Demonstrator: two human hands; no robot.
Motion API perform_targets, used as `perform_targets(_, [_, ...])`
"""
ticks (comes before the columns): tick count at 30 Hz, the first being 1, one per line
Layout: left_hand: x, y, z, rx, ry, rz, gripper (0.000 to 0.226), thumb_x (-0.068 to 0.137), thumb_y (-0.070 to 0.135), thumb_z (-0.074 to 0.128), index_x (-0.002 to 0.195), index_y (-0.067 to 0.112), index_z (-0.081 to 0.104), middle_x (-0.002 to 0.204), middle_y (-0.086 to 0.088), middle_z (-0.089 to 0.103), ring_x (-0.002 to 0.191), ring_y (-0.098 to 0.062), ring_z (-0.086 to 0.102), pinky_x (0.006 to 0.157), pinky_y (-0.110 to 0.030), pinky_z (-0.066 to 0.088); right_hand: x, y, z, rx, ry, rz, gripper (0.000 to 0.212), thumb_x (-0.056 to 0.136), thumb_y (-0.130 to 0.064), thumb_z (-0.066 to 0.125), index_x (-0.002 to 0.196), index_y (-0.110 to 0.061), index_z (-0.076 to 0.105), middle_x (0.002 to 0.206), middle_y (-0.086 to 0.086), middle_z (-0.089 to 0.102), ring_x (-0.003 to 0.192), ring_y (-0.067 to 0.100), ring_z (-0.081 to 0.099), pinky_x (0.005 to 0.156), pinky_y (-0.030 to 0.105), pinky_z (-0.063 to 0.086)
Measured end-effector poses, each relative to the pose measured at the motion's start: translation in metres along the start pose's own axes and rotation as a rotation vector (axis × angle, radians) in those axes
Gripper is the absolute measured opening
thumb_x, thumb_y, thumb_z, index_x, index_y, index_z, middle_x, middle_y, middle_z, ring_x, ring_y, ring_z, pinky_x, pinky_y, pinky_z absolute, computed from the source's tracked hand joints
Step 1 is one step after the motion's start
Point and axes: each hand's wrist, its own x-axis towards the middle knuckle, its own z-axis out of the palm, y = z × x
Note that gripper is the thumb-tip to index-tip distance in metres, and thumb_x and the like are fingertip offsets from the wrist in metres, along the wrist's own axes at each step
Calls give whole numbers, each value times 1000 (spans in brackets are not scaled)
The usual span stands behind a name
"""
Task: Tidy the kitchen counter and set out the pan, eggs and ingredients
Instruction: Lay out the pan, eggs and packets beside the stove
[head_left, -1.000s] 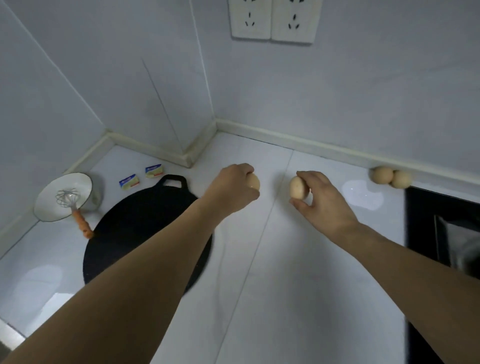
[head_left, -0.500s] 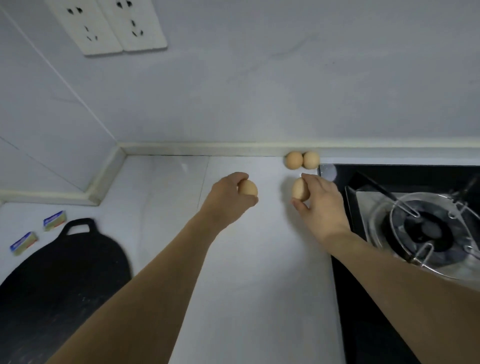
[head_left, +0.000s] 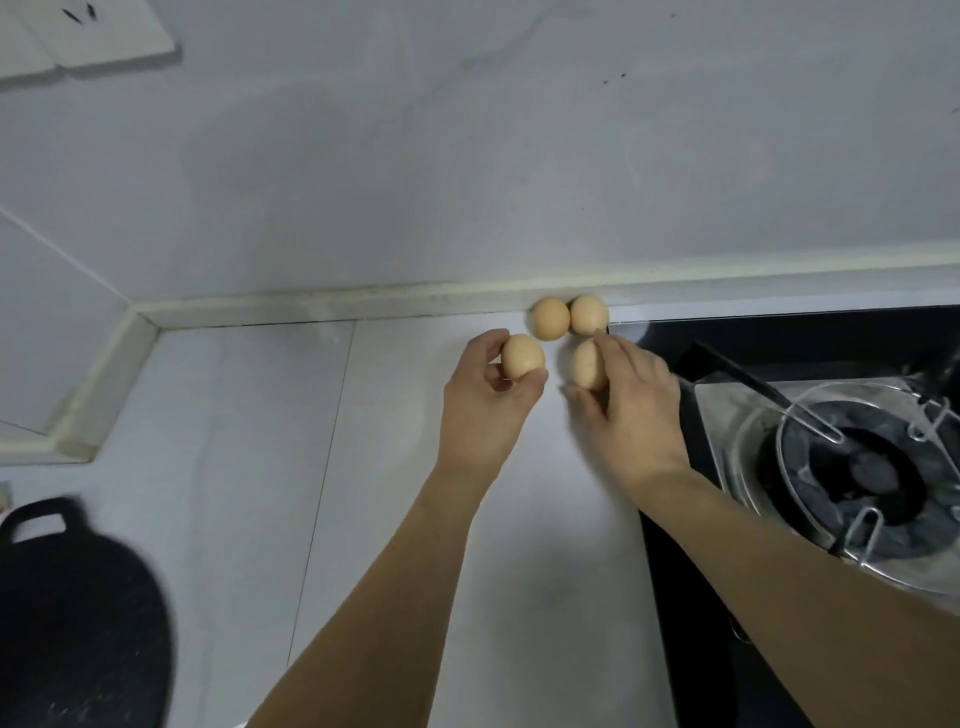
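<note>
while two eggs (head_left: 569, 316) lie side by side, touching, against the raised back edge of the white counter (head_left: 249, 467), a third egg (head_left: 522, 356) is pinched between the thumb and fingers of the left hand (head_left: 485, 400) just in front of them. a fourth egg (head_left: 587, 364) is gripped by the curled fingers of the right hand (head_left: 631, 410), just beside the black hob (head_left: 779, 343). the black pan (head_left: 72, 623) is seen well apart at the lower left, resting flat on the counter.

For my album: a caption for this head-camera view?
Each hand, left hand and right hand, brings an egg to two eggs by the wall.
</note>
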Motion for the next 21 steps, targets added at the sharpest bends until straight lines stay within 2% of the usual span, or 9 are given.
perform_targets(5, [3, -10, 8, 9, 70, -1, 39, 80, 30, 74, 113, 37, 54, 100, 20, 62, 88, 2, 61, 80, -16, 50, -4, 3, -1, 17, 37, 46, 55, 89, -31, 62, 139, -17, 42, 137, -1, 47, 124, 20, 37, 102, 31, 21])
perform_targets(12, [9, -18, 18, 94, 48, 54, 43, 79, 38, 73, 118, 36, 55, 105, 17, 61, 93, -3, 61, 85, -26, 53, 2, 6, 3, -28, 4, 46, 56, 92, -33, 57, 143, -17, 39, 140, -4, 47, 126, 20, 36, 102, 32, 20])
perform_targets(15, [11, -23, 23, 170, 41, 102, 45, 77, 44, 72, 119, 38, 54, 107, 20, 60, 101, 0, 58, 89, -31, 52, 3, 5, 4, -4, 19, 49, 55, 92, -32, 57, 142, -18, 39, 139, -5, 48, 124, 18, 37, 100, 30, 19])
perform_targets(21, [14, -24, 25, 241, 88, 94, 47, 78, 46, 71, 121, 38, 54, 106, 19, 61, 102, 2, 57, 91, -30, 50, 3, 5, 2, 10, 1, 60, 56, 93, -34, 55, 144, -23, 35, 143, -9, 45, 125, 15, 35, 101, 27, 16])
